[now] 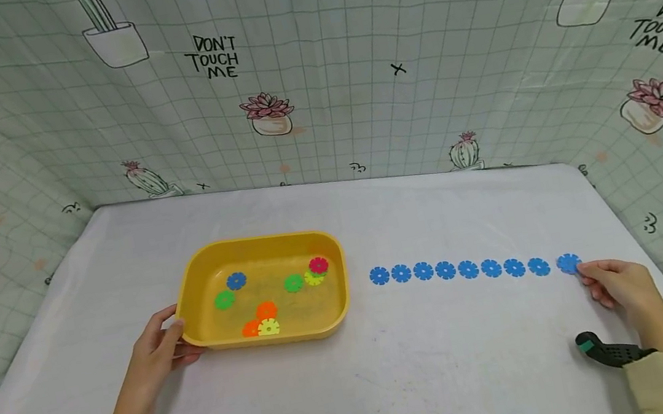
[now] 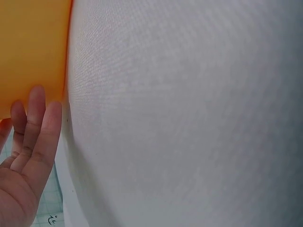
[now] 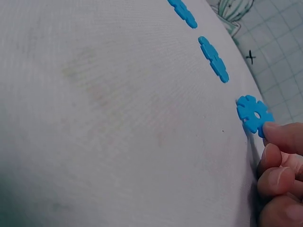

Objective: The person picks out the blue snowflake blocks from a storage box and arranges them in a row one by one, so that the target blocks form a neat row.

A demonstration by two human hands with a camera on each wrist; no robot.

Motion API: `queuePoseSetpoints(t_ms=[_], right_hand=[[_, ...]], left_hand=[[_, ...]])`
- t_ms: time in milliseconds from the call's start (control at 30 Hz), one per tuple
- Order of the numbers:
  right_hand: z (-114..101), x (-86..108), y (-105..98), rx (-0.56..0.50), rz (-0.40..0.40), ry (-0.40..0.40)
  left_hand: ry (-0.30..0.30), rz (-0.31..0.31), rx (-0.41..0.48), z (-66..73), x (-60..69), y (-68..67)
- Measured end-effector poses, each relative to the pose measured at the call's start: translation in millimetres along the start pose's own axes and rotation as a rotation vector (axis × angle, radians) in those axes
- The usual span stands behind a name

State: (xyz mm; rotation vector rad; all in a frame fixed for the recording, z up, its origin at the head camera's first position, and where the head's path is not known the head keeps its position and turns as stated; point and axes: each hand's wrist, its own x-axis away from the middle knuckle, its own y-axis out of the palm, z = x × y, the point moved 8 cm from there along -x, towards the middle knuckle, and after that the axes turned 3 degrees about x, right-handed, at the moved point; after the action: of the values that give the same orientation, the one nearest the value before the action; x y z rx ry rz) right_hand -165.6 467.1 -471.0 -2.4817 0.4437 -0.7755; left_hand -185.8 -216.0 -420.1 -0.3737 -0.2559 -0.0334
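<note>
Between thumb and fingertips, my right hand pinches a blue notched snowflake disc. In the right wrist view this disc is tilted up, showing its central hole. To its left, several matching blue discs lie flat in a row with small spaces between them. My left hand holds the near left corner of a yellow tray. The left wrist view has its fingers against the tray's outer wall. In the tray lie a blue disc, green discs, orange ones, yellow ones and a red one.
A white cloth covers the table. Behind and beside it hangs a checked curtain printed with cacti. Black straps with camera mounts sit on both wrists, low over the table.
</note>
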Motion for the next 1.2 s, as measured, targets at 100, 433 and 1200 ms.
queuePoseSetpoints(t_ms=[100, 433, 1200], right_hand=[[-2, -0.7, 1, 0.047, 0.007, -0.011], [-11, 1.4, 3, 0.246, 0.059, -0.026], [-20, 2.9, 5, 0.301, 0.054, -0.054]], left_hand=[[-0.003, -0.001, 0.000, -0.6, -0.2, -0.4], [0.002, 0.003, -0.004, -1.4, -0.9, -0.6], [-0.002, 0.001, 0.013, -0.9, -1.0, -0.3]])
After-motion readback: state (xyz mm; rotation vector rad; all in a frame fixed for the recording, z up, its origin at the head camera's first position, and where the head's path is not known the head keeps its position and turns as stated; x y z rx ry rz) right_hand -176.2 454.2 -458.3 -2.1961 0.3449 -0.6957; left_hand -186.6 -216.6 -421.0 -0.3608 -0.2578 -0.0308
